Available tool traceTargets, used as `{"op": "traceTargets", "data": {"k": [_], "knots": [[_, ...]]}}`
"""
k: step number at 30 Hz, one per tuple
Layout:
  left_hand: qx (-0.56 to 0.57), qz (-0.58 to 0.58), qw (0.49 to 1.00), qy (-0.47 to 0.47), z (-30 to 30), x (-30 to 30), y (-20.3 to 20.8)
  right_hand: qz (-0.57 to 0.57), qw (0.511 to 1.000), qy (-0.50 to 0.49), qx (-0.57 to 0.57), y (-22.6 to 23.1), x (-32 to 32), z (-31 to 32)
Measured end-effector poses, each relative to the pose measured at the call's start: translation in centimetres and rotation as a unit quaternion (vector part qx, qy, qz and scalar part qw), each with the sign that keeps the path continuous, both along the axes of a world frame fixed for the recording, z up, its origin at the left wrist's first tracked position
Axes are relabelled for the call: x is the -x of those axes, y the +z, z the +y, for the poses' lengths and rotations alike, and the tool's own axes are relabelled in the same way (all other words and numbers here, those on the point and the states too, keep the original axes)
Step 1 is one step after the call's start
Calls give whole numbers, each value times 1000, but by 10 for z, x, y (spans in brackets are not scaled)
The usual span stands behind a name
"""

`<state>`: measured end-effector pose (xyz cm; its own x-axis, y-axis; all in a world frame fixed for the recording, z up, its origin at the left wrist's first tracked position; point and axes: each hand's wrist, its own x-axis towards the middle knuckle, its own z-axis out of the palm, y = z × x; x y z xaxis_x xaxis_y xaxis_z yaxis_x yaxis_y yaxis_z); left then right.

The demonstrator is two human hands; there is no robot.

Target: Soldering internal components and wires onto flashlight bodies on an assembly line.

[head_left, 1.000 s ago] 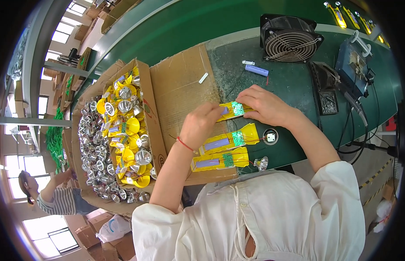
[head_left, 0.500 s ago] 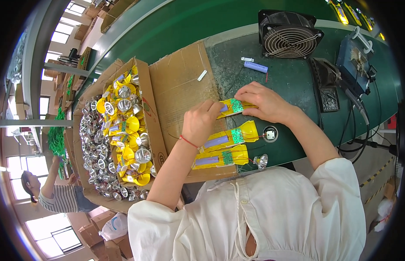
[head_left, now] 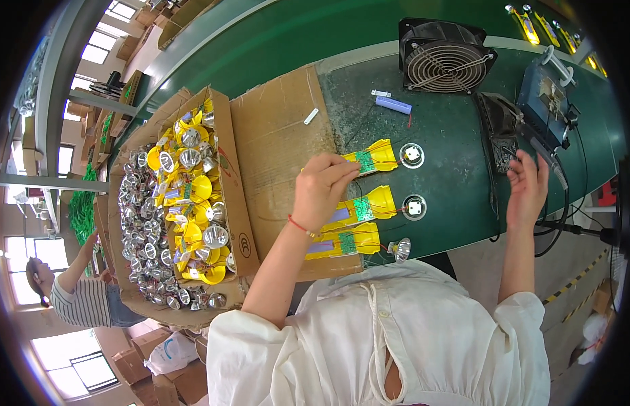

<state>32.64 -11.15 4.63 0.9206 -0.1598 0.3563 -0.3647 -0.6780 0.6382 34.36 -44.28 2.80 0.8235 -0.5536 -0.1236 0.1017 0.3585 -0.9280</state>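
Three yellow flashlight housings lie in a row, each with a green circuit board; violet battery cells show in the middle and nearest. My left hand [head_left: 321,189] is over the left end of the farthest housing [head_left: 379,154], thumb and fingers pinched near its circuit board [head_left: 363,161]; what they hold is hidden. Wires lead from the middle housing [head_left: 381,201] to a round reflector [head_left: 414,207]. The nearest housing [head_left: 365,238] has its reflector [head_left: 400,250] tipped on its side. My right hand [head_left: 528,188], fingers apart and holding nothing, is beside the soldering iron [head_left: 552,157].
A box [head_left: 235,203] of yellow housings and silver reflectors stands left, beside flat cardboard [head_left: 274,115]. A black fan [head_left: 445,61], loose violet cell [head_left: 393,105] and blue soldering station [head_left: 546,91] are farther back. Someone in a striped shirt [head_left: 81,298] works at far left.
My right hand has left the farthest housing and moved right toward the soldering iron. That housing's reflector now shows. My left hand remains at the housing, its fingers now pinched closer to the board.
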Motion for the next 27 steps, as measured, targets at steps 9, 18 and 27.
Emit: {"op": "traceTargets", "data": {"k": [9,18,27], "knots": [[38,79,996,32,-12,-2,-5,16,921,84,381,5,-46,-34],[57,80,993,60,-11,-4,-8,-9,875,89,476,39,-17,-52],[29,33,995,92,-14,-5,-13,-87,940,277,179,7,50,60]]}}
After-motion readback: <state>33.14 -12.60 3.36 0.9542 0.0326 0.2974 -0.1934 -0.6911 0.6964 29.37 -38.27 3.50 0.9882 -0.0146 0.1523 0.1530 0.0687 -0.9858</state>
